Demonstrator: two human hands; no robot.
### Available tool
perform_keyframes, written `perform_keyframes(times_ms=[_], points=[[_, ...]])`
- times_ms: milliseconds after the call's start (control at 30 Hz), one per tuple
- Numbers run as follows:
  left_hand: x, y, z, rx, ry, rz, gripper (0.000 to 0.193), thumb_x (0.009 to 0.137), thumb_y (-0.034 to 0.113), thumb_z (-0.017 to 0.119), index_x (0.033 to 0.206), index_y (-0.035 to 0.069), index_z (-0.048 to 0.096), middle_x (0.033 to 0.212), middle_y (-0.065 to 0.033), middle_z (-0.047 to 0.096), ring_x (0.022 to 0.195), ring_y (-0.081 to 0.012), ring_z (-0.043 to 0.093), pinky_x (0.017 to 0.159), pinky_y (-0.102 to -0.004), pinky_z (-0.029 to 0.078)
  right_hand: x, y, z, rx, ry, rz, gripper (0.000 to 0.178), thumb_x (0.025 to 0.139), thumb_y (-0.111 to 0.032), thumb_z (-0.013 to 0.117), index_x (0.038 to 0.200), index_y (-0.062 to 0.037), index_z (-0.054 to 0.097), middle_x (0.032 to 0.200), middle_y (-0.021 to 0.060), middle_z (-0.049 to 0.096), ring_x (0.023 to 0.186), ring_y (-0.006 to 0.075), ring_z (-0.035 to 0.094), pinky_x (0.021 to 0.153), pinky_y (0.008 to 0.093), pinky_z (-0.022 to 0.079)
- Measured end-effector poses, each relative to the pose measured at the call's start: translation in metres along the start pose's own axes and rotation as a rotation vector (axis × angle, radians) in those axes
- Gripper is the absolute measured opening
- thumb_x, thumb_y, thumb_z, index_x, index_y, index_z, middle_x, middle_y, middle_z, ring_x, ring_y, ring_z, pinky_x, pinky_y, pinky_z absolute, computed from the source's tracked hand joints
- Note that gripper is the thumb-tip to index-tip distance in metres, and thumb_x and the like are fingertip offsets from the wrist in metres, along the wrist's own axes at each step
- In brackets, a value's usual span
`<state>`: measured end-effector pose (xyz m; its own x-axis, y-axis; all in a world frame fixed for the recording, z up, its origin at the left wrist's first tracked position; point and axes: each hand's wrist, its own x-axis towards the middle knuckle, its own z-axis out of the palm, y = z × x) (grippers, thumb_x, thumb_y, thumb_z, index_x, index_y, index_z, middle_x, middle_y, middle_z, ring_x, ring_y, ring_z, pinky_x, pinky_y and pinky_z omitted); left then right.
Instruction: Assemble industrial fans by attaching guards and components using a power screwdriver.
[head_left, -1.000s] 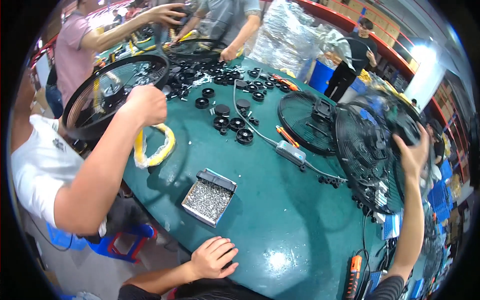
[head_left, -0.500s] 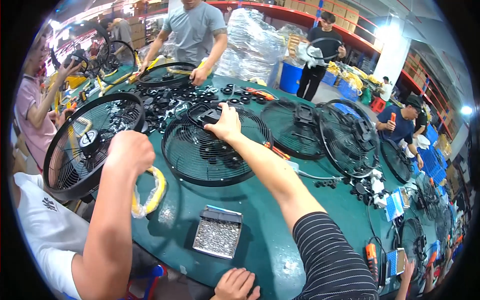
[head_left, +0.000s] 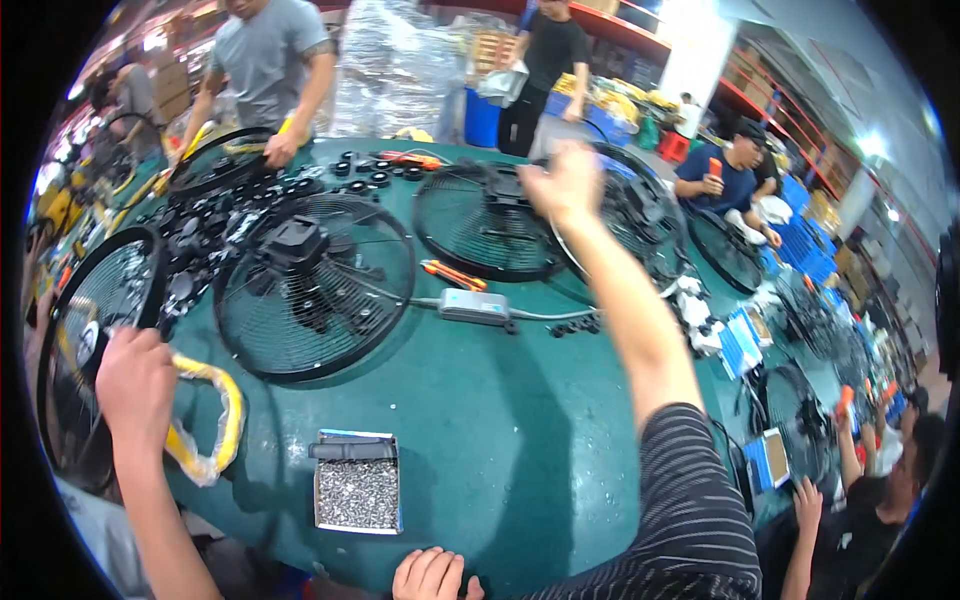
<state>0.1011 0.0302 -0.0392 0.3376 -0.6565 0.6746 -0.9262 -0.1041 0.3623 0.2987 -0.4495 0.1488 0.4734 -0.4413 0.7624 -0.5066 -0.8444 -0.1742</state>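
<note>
My right hand [head_left: 568, 185], blurred by motion, is stretched out over the fans at the far side of the green table. It lies between a black fan [head_left: 425, 240] with a motor box on its guard and another fan [head_left: 672, 245] leaning to the right. Its fingers are too smeared to show a grip. Down at the near edge rests my left hand [head_left: 432, 574], fingers laid over the edge and thumb apart, with nothing seen in it. Beyond it sits an open box of small metal screws [head_left: 357, 495]. A third fan [head_left: 232, 345] lies face down further left.
A grey adapter [head_left: 475, 307] and an orange screwdriver [head_left: 455, 275] lie mid-table. At left, a co-worker's hand [head_left: 138, 385] is at an upright fan, beside a wrapped yellow loop [head_left: 236, 410]. Black parts [head_left: 205, 225] are heaped behind. Other people work around the table.
The view has swung right. My right hand has left the motor box of the nearest fan and moved right over the other fans. My left hand stays at the edge.
</note>
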Motion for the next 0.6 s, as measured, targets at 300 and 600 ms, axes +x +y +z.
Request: perform_keyframes(times_ms=[300,600], points=[[-0.003,0.01,-0.001,0.124,0.034,-0.012,0.024,0.086,0.023,0.064,0.094,0.001,0.071,0.095,-0.013,0.068,0.089,-0.0326,0.066,0.081,-0.0452,0.053,-0.001,0.273,-0.025,-0.016,-0.029,0.479,0.127,0.055,-0.057,0.088,0.149,0.0051,0.028,0.148,0.0288,0.039,0.138,0.0386,0.04,0.112,0.0424,0.036],[0.007,0.018,0.006,0.194,-0.108,-0.128,0.034,0.086,0.031,0.06,0.098,0.001,0.07,0.098,-0.0167,0.068,0.093,-0.0354,0.065,0.084,-0.0471,0.051,0.006,0.301,0.019,0.156,0.028,0.399,0.099,0.064,-0.05,0.085,0.139,0.0023,0.048,0.129,0.0235,0.06,0.123,0.0375,0.055,0.106,0.0416,0.042]])
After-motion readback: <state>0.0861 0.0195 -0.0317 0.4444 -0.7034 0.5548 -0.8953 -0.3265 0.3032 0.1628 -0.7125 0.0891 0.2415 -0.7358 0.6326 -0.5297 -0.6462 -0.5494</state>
